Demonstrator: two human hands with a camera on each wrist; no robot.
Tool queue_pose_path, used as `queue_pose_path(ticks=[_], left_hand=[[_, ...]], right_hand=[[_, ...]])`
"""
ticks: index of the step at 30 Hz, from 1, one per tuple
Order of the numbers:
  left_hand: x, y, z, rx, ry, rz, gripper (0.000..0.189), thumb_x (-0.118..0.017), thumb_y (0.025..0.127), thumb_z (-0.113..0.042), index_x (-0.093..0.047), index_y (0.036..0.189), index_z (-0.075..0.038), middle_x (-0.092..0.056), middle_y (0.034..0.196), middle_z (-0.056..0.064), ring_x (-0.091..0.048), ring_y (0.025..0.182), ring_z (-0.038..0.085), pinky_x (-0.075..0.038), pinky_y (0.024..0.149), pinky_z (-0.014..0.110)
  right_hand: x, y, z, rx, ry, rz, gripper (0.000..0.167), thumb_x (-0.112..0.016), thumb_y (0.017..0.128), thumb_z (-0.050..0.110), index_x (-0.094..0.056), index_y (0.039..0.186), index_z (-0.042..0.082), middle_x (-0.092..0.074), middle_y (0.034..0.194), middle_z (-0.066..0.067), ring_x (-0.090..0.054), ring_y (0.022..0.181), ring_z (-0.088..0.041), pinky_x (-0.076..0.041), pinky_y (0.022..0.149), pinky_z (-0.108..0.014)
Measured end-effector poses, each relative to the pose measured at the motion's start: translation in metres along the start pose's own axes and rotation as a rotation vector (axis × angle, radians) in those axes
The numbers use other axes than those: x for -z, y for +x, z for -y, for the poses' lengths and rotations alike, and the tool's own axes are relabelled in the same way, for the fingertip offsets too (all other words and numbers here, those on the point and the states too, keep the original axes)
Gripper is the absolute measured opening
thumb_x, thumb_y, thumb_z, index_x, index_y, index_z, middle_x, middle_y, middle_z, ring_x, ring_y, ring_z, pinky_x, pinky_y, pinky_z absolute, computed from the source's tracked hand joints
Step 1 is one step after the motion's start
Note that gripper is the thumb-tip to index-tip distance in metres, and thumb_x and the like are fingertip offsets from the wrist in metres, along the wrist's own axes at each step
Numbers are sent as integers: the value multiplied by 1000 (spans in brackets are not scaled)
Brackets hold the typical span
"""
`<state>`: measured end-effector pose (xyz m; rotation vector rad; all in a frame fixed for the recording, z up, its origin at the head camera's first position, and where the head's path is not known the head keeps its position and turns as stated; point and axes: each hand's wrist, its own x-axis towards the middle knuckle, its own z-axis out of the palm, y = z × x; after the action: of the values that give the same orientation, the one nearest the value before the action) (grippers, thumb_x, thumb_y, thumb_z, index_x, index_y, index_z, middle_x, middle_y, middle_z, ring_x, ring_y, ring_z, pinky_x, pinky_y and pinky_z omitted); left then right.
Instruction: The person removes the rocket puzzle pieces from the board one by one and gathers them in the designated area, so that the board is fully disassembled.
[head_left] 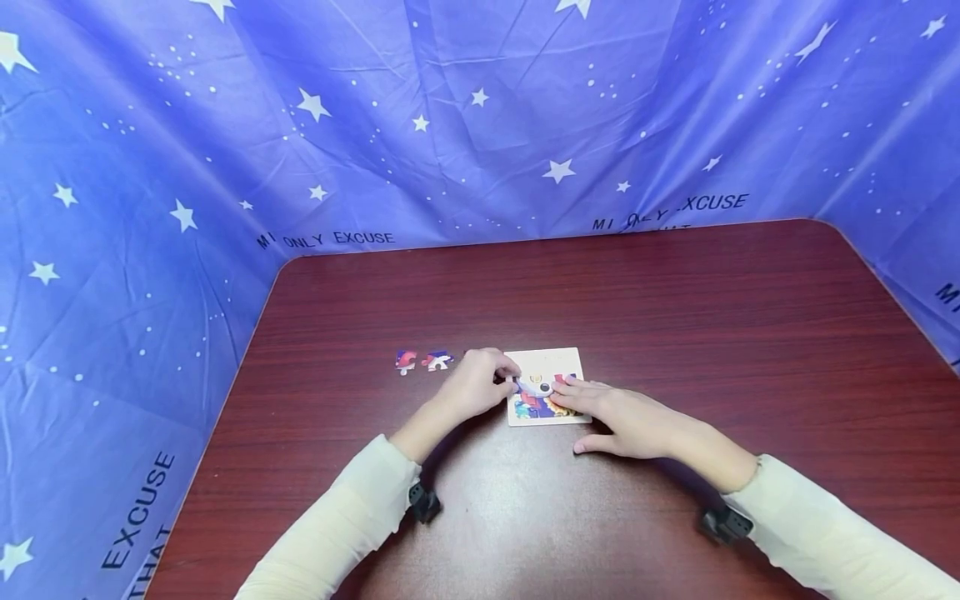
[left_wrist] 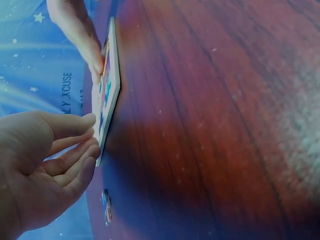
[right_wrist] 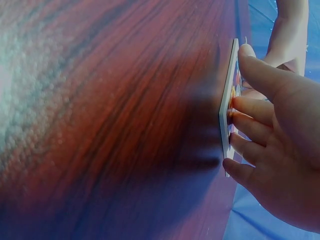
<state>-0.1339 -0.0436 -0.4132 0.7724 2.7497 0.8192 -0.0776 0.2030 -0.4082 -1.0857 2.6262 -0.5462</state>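
A pale puzzle board lies flat, with colourful jigsaw pieces filling its lower part. At its left edge, my left hand has thumb and fingers bent around a small puzzle piece, mostly covered by the fingertips. My right hand reaches in from the right, its fairly straight fingers resting on the pieces and its thumb spread toward the front. In the left wrist view, the left fingertips meet the edge of the board. The right wrist view shows my right fingers spread along the board's surface.
Loose jigsaw pieces lie left of the board: a red and purple one and a purple and white one, with another partly hidden behind my left hand. A dark red wooden table holds everything. Blue star-patterned cloth hangs behind it.
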Motion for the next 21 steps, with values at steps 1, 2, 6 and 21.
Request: queue_pose_path(ticks=[1,2,6,21], left_hand=[[0,0,-1,-12,14,0,17,-73,82,-11,-74,98,-7,-70,95,4,-65,89,14,-53,81,27],[-1,0,-2,-23,34,3,19,-74,81,-12,-73,99,-7,-70,96,5,-65,90,15,-53,82,28],[-2,0,-3,-58,92,5,22,-77,78,-13,-72,99,-7,-70,96,4,-63,89,15,-52,84,29],[-4,2,-5,-60,96,28,18,-76,79,-14,-70,94,-8,-69,93,4,-61,88,16,-52,84,30]], right_hand=[[0,0,0,1,1,-1,66,-69,86,38,-49,140,7,-43,151,-13,-41,139,-32,-39,109,-51],[0,0,0,1,2,-2,66,-69,86,38,-49,140,7,-43,151,-13,-41,139,-32,-39,108,-51],[0,0,0,2,2,-5,66,-69,85,38,-49,140,7,-43,150,-13,-41,139,-32,-40,108,-51],[0,0,0,-1,14,-2,66,-69,86,38,-48,141,8,-42,151,-12,-41,139,-31,-40,108,-50]])
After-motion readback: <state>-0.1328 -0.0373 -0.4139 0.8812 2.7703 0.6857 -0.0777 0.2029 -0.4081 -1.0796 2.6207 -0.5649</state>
